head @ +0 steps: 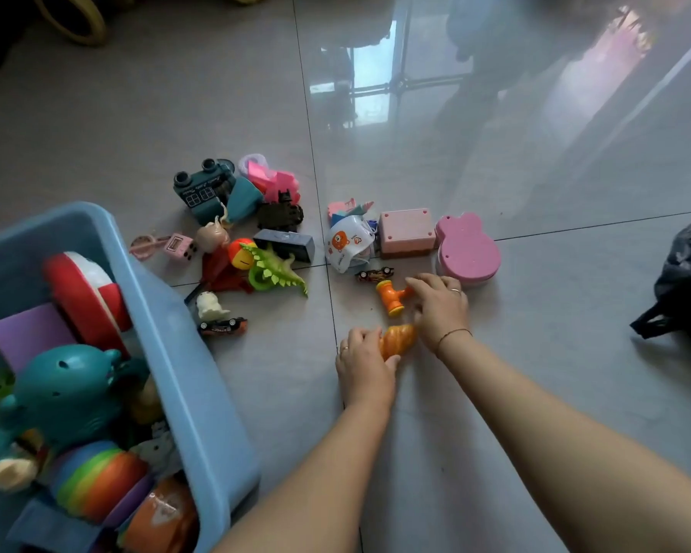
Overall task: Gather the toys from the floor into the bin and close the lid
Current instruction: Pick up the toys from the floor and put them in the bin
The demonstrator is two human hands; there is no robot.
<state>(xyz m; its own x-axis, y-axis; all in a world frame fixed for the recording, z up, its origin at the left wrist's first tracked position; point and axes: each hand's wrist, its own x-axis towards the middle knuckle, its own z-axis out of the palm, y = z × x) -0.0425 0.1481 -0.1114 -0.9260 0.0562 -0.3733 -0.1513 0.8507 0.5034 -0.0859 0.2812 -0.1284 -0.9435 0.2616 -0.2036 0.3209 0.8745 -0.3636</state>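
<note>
On the floor (535, 353), well right of the blue bin (200, 377), the left hand (364, 363) has its fingers (360, 338) curled round an orange croissant toy (399, 339), which looks soft and light, so a hold across its thick middle should serve. The right hand (441, 309) covers the handle of a small toy hammer (389, 298); I cannot tell whether it already grips it. The hammer looks like stiff, smooth plastic, best pinched at the handle.

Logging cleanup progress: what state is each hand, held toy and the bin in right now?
Blue bin: no lid on, holding toys.
Left hand: grips croissant toy.
Right hand: pinches orange toy hammer by its handle.
Green dinosaur: on floor, not gathered.
</note>
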